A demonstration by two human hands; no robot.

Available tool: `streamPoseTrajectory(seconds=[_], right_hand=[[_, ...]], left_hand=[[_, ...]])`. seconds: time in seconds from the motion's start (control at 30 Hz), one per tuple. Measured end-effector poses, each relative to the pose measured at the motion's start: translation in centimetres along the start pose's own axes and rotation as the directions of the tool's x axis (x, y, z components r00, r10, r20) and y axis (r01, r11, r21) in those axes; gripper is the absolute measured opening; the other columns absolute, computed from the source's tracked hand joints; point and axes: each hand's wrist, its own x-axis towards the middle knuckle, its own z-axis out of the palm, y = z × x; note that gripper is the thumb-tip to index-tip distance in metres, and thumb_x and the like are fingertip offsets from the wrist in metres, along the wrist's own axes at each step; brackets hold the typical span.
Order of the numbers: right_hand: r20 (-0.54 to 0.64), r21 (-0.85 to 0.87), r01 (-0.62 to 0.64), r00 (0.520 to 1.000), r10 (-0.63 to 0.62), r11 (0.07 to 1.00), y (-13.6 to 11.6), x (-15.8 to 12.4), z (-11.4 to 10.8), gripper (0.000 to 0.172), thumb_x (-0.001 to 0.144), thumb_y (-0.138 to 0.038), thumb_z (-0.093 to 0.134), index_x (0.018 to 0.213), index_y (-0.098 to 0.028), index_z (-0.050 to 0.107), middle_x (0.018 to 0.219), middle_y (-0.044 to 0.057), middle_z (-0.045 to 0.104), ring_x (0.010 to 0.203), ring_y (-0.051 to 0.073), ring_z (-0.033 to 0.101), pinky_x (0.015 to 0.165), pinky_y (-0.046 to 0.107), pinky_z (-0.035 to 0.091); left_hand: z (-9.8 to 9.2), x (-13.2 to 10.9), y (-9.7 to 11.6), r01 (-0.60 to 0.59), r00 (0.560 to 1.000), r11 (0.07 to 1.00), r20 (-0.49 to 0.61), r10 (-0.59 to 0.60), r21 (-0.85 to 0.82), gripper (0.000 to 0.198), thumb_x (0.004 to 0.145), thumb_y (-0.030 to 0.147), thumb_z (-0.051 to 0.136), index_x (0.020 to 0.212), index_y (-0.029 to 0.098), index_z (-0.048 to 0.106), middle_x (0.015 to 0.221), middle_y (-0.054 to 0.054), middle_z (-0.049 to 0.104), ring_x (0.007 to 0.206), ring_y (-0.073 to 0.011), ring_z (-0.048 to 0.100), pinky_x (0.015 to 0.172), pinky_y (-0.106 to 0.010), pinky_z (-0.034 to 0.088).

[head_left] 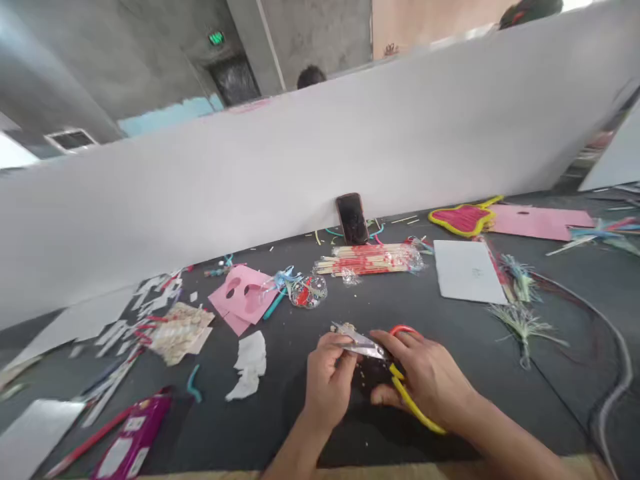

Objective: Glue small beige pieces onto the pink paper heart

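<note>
You face a white partition [350, 147] slanting across mid-frame, higher toward upper right. Your tabletop [390, 303]: dark, pale strip [215, 475] along the bottom edge. Beyond the partition, upper left: grey concrete wall [330, 33], dark doorway [234, 79], lit green sign [216, 38] above it, light-blue band [165, 120] low down. Upper right, you have a peach wall [430, 25]. Bright white patch [14, 152] at left edge.
</note>
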Motion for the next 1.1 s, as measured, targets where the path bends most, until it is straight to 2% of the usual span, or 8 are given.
streamPoseTrajectory(seconds=[0.1,0.2,0.3,0.43,0.67,0.87,1.1], right_hand=[[-0.022,-0.022,0.011,1.000,-0.012,1.000,-0.1,0.2,0.1,0.079,0.073,-0.076,0.049,0.126,-0.017,0.051,0.099,0.015,0.068,0.090,0.032,0.066,0.070,0.040,0.053],[-0.025,-0.029,0.006,1.000,-0.007,1.000,0.0,0.3,0.4,0.065,0.083,-0.066,0.047,0.124,-0.016,0.052,0.096,0.014,0.069,0.087,0.029,0.067,0.068,0.038,0.053],[-0.022,-0.036,-0.009,1.000,0.008,0.999,0.2,0.1,0.8,0.049,0.091,-0.054,0.043,0.123,-0.017,0.052,0.092,0.011,0.070,0.081,0.028,0.069,0.065,0.036,0.052],[-0.026,-0.048,-0.030,0.999,0.029,0.998,0.2,-0.1,1.0,0.039,0.094,-0.046,0.040,0.119,-0.020,0.052,0.091,0.008,0.071,0.078,0.026,0.069,0.061,0.034,0.050],[-0.006,-0.039,-0.055,0.998,0.055,0.998,-0.3,0.0,0.7,0.045,0.092,-0.053,0.039,0.120,-0.019,0.052,0.090,0.009,0.071,0.079,0.028,0.069,0.062,0.036,0.050],[0.008,-0.039,-0.059,0.998,0.059,0.998,-0.6,0.3,-0.2,0.063,0.080,-0.066,0.049,0.122,-0.019,0.052,0.094,0.012,0.069,0.087,0.032,0.067,0.068,0.040,0.052],[0.001,-0.001,-0.009,1.000,0.009,1.000,-0.2,0.1,0.6,0.050,0.091,-0.055,0.040,0.122,-0.017,0.050,0.091,0.010,0.071,0.081,0.028,0.069,0.063,0.035,0.051]], left_hand=[[-0.3,0.2,0.1,-0.028,0.999,0.999,0.037,0.027,0.016,0.030,0.088,0.026,0.050,0.064,0.016,0.066,0.075,-0.005,0.068,0.079,-0.0183,0.062,0.073,-0.026,0.047],[-0.4,0.3,0.1,-0.025,0.999,0.999,0.042,0.023,0.035,0.031,0.088,0.027,0.050,0.063,0.017,0.066,0.074,-0.005,0.069,0.078,-0.0184,0.063,0.072,-0.025,0.047],[-0.2,0.3,0.1,-0.004,0.999,0.999,0.035,0.003,0.040,0.030,0.089,0.029,0.048,0.070,0.017,0.068,0.075,-0.005,0.069,0.075,-0.0173,0.064,0.070,-0.024,0.048],[-0.1,0.1,0.1,-0.003,1.000,0.997,-0.004,0.004,0.077,0.020,0.087,0.029,0.053,0.083,0.017,0.068,0.083,-0.005,0.071,0.078,-0.0174,0.065,0.072,-0.025,0.049],[-0.1,0.1,-0.4,-0.025,0.999,0.995,-0.037,0.029,0.101,0.022,0.089,0.028,0.050,0.080,0.018,0.067,0.083,-0.006,0.071,0.080,-0.0184,0.065,0.074,-0.027,0.050],[-0.3,0.1,-0.3,-0.074,0.997,0.994,-0.030,0.077,0.086,0.022,0.088,0.026,0.050,0.079,0.017,0.068,0.085,-0.008,0.071,0.086,-0.0203,0.065,0.079,-0.030,0.050],[0.0,-0.1,-0.4,-0.045,0.998,0.996,-0.030,0.047,0.072,0.021,0.089,0.028,0.049,0.081,0.017,0.066,0.084,-0.007,0.071,0.081,-0.0189,0.066,0.075,-0.028,0.050]])
